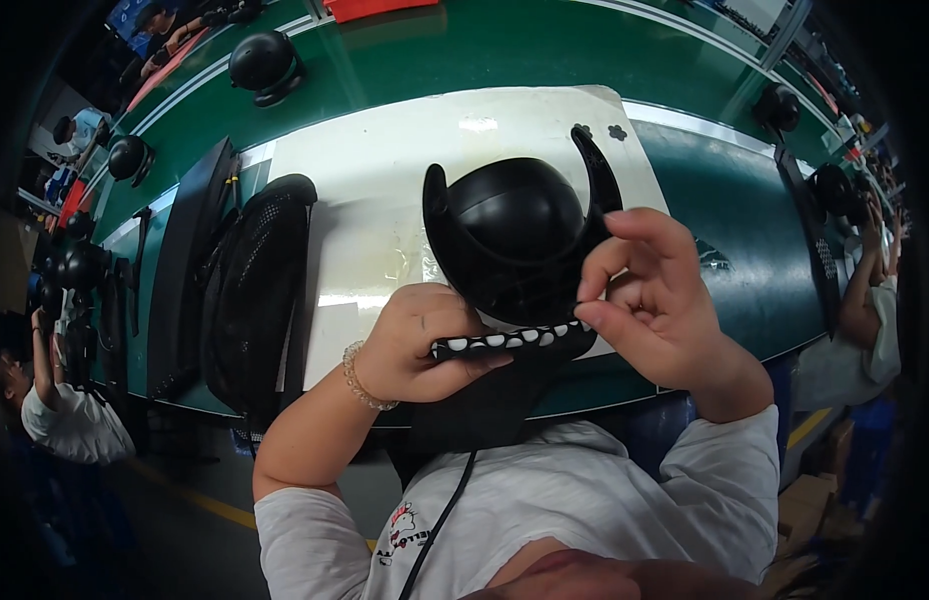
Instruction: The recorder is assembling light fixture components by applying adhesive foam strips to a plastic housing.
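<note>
A glossy black round housing [518, 210] sits in front of me, with a curved black bracket [597, 175] whose two horn-like arms rise on either side of it. My left hand [420, 340] is closed round the left end of a black strip with white round spots [525, 338], along the near side of the housing. At the strip's right end, my right hand [650, 295] has thumb and forefinger pinched together. Whatever is between those fingertips is too small to make out. The right hand's upper fingers are close to the bracket's right arm.
Beneath the housing lies a pale board [365, 160] on the green worktable [735, 240]. Left of it are a black mesh pouch [260, 290] and a long black panel [190, 265]. Another black round unit [265, 65] stands on the green conveyor [425, 60]. Other people work at both sides.
</note>
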Demonstrator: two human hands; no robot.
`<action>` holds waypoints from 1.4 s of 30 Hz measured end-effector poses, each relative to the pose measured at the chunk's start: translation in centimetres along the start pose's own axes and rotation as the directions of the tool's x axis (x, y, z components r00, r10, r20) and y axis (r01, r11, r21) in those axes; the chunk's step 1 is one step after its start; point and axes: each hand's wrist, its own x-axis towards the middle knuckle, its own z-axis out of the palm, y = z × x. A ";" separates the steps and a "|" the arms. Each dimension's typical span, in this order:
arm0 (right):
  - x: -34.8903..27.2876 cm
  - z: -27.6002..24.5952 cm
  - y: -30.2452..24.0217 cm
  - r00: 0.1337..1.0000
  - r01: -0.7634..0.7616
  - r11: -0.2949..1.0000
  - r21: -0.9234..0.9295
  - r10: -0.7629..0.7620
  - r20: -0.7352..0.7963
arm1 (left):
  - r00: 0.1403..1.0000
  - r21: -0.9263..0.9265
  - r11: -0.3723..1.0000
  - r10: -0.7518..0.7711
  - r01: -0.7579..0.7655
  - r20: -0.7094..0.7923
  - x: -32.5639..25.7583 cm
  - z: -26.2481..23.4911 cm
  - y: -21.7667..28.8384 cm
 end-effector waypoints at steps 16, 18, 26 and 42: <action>-1.0 -0.1 -1.6 0.910 0.406 0.527 -0.747 -0.308 0.278 | 0.994 0.002 0.997 0.073 -0.073 -0.077 0.4 0.5 0.0; -0.9 -0.7 -1.7 0.935 0.352 0.620 -0.701 -0.263 0.237 | 0.998 0.018 0.999 0.050 -0.050 -0.035 -0.1 0.0 -0.1; -0.6 -3.2 0.6 0.930 0.228 0.786 -0.575 -0.350 -0.110 | 0.999 0.019 0.999 0.040 -0.041 0.031 -0.1 0.0 -0.3; 0.4 -3.2 1.2 0.979 0.070 0.868 -0.492 -0.154 -0.132 | 0.997 0.027 0.998 -0.052 0.051 0.050 0.2 0.0 0.3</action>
